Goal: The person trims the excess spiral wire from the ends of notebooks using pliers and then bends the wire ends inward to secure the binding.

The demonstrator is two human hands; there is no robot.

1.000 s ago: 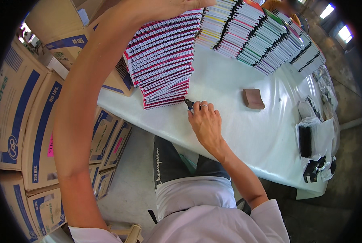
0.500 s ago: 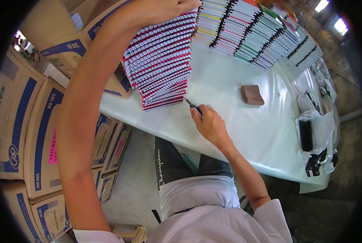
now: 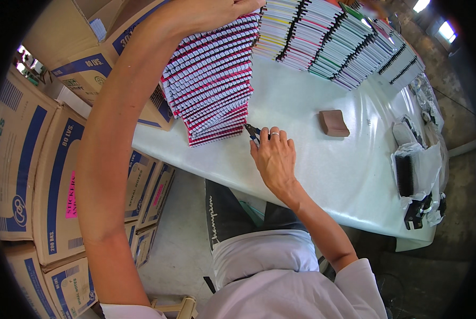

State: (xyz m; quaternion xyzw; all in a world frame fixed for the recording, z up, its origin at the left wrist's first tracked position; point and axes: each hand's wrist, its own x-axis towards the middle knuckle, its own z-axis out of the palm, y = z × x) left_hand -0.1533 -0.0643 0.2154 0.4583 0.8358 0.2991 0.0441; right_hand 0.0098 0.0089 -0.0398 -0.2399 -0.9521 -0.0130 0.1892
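Observation:
A tall stack of spiral notebooks [image 3: 211, 80] with red edges stands on the white table, its wire-bound spines facing me and its lower layers fanned unevenly. My left hand [image 3: 224, 11] lies across the top of this stack with its fingers stretched out; the upper frame edge cuts off part of it. In my right hand [image 3: 275, 159], the fingers are wrapped round small dark pliers [image 3: 253, 132]. The tips of the pliers are at the right edge of the stack's lower notebooks. Most of the tool's handle is hidden under my fingers.
More stacks of spiral notebooks [image 3: 318, 40] line the table's far side. A brown block [image 3: 333, 123] sits right of centre on the white table [image 3: 296, 106]. Black binding coils in torn plastic [image 3: 405, 175] lie at the right edge. Cardboard boxes [image 3: 57, 181] are piled on my left.
My right hand has turned more palm-down and shifted slightly, bringing the pliers' tips a little higher along the stack's right edge. The left hand stays on top of the stack.

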